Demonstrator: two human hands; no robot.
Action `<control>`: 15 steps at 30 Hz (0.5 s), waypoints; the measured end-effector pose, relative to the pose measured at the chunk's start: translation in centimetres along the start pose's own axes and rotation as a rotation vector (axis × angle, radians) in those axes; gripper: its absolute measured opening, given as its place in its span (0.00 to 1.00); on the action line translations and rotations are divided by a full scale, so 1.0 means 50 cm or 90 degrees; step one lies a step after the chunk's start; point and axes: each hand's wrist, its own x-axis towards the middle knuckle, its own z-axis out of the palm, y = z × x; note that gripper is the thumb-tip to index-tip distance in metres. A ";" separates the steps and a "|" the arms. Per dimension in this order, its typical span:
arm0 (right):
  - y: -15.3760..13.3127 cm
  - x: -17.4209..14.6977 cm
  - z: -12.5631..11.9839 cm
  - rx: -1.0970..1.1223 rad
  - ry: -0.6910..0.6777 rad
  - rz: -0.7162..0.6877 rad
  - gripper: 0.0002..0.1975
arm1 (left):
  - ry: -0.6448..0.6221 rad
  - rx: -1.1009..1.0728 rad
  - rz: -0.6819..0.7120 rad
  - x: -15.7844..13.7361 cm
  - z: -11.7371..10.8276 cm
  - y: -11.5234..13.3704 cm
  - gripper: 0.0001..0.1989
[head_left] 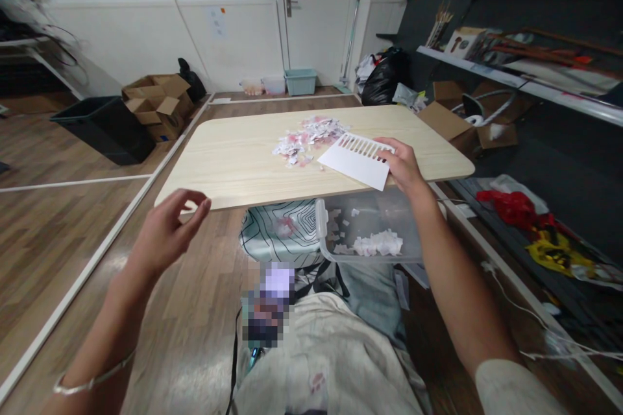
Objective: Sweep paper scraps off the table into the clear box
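Observation:
My right hand (pixel 402 162) grips the right end of a white sheet with a row of slots along its far edge (pixel 357 161). The sheet is tilted just over the near part of the pale wooden table (pixel 233 162). Left of and behind it lies a loose pile of white and pinkish paper scraps (pixel 309 136). My left hand (pixel 178 224) hovers off the table's front left edge, fingers curled and apart from the thumb, with nothing in it. Below the table edge, a clear plastic bin (pixel 360 207) holds more white scraps (pixel 377 243).
A patterned teal-and-white item (pixel 277 230) sits beside the bin, and a blurred-out device (pixel 270 301) is near my lap. Cardboard boxes (pixel 158 100) and a dark bin (pixel 104 126) stand at left. Dark shelves (pixel 559 142) and an open carton (pixel 450 120) flank the right.

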 end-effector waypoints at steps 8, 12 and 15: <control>0.002 0.001 -0.001 0.014 0.002 0.007 0.27 | -0.158 0.329 -0.116 0.172 0.076 -0.019 0.48; 0.006 0.005 0.000 0.011 0.004 0.001 0.26 | -0.187 0.320 -0.112 0.175 0.078 -0.024 0.54; 0.008 0.008 0.000 0.011 0.007 0.001 0.25 | -0.181 0.300 -0.112 0.190 0.076 -0.034 0.54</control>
